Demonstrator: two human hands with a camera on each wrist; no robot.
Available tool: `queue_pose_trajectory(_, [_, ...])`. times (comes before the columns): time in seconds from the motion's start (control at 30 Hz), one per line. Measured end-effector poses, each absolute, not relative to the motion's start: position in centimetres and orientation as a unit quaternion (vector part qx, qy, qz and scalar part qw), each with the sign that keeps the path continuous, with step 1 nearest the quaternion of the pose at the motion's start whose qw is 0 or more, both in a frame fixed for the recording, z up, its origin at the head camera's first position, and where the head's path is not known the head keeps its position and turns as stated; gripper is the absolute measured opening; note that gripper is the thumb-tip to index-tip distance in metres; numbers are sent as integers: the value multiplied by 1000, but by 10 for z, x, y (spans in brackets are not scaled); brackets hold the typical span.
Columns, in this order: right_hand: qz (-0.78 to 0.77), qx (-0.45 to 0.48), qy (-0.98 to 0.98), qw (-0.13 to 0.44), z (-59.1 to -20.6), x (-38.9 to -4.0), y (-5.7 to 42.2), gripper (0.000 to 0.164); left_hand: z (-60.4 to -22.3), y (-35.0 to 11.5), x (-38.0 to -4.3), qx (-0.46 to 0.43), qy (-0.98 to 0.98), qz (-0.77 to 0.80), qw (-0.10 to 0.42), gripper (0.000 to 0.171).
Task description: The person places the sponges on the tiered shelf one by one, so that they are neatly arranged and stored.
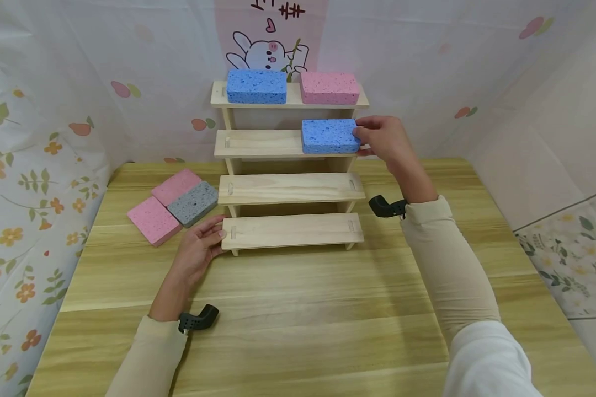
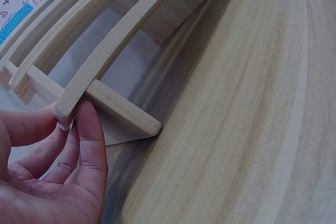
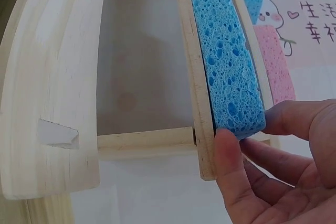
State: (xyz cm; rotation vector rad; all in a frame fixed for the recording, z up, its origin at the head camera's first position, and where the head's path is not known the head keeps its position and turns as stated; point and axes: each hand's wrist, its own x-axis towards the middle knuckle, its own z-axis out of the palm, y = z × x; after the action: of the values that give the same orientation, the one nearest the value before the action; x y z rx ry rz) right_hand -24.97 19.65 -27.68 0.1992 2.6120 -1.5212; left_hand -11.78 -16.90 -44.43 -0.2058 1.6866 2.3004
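**Blue sponge lies lengthwise on the second tier, right hand at its near end**

The blue sponge (image 1: 330, 136) sits at the upper centre of the head view, on the right half of the second tier (image 1: 263, 143) from the top of a stepped wooden rack (image 1: 292, 188). Its long axis runs left to right, in line with that tier, and the right hand (image 1: 384, 138) meets it end-on from the right. That hand is much the nearer; the left hand (image 1: 196, 248) lies well apart, lower and to the left.

The right hand pinches the sponge's right end between thumb and fingers, and the right wrist view shows digits at both sides of that end. Its forearm slants up from the lower right of the frame. The left hand, its forearm rising from the lower left, grips the left end of the rack's lowest tier (image 1: 292, 230), thumb against fingers.

On the top tier, a second blue sponge (image 1: 256, 86) stands left of a pink sponge (image 1: 330, 88). At centre left, two pink sponges (image 1: 154, 220) and a grey sponge (image 1: 193, 203) lie close together on the table (image 1: 298, 331).
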Motion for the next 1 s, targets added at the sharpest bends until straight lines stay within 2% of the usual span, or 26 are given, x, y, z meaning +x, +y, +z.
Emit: queue_pose_trajectory(1.0, [-495,63,865,51,-275,-248,196,46,-443,-168,-119,-84,589,793,133,49])
